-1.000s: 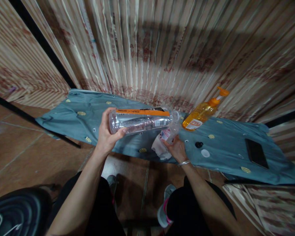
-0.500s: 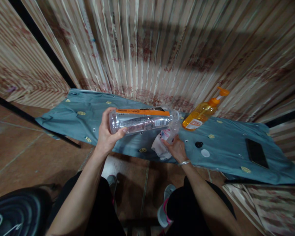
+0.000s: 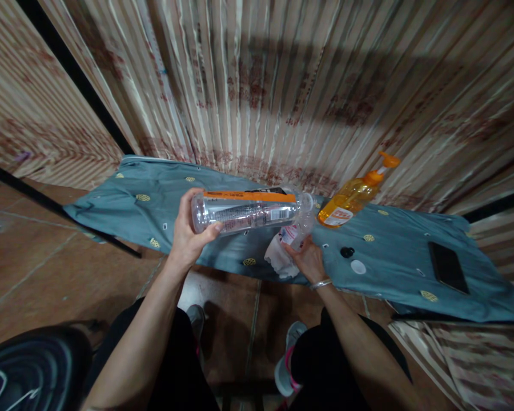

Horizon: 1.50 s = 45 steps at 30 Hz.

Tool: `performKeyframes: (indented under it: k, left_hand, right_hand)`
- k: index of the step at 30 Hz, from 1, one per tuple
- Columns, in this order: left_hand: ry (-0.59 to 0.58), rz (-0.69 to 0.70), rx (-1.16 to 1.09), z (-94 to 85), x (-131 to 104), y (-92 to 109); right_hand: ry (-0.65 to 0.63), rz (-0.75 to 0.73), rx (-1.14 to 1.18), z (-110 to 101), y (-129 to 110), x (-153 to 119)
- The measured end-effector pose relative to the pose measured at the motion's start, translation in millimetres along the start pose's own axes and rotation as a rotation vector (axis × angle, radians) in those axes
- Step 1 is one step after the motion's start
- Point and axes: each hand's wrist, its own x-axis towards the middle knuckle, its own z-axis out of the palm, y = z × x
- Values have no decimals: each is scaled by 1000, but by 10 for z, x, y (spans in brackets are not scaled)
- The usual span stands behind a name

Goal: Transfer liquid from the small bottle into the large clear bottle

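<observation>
My left hand (image 3: 192,231) is closed round the base of a large clear plastic bottle (image 3: 248,214) with an orange and silver label. This bottle lies nearly level in the air, its neck pointing right. Below its neck, my right hand (image 3: 307,258) grips a smaller clear bottle (image 3: 295,233) with a pink and white label, standing at a tilt. The two bottle mouths are close together; whether they touch I cannot tell. A crumpled whitish cloth or tissue (image 3: 279,258) is beside the smaller bottle's lower part, partly hiding it.
Right of the bottles, a pump bottle (image 3: 340,202) of yellow liquid stands on the blue-green cloth (image 3: 214,260). Nearer are a black cap (image 3: 346,252) and a white cap (image 3: 358,267). A black phone (image 3: 448,266) lies at the right. Striped curtain (image 3: 257,85) hangs behind.
</observation>
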Motion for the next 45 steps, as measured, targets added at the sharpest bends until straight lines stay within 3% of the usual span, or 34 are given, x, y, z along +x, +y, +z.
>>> performKeyframes:
  k: [14,26,30,45]
  left_hand:
    - [19,-100,-131,55,-7,46]
    - [45,-387,-253,119,-41,30]
    - [-16,-417,-288,100,-53,8]
    - [52,-585,-403,74,-210,-3]
  right_hand:
    - [24,-4,74,37,-7,9]
    - [42,30,64,78,-20,20]
    - [41,27,65,115,14,20]
    - [52,-22,111,123,48,-13]
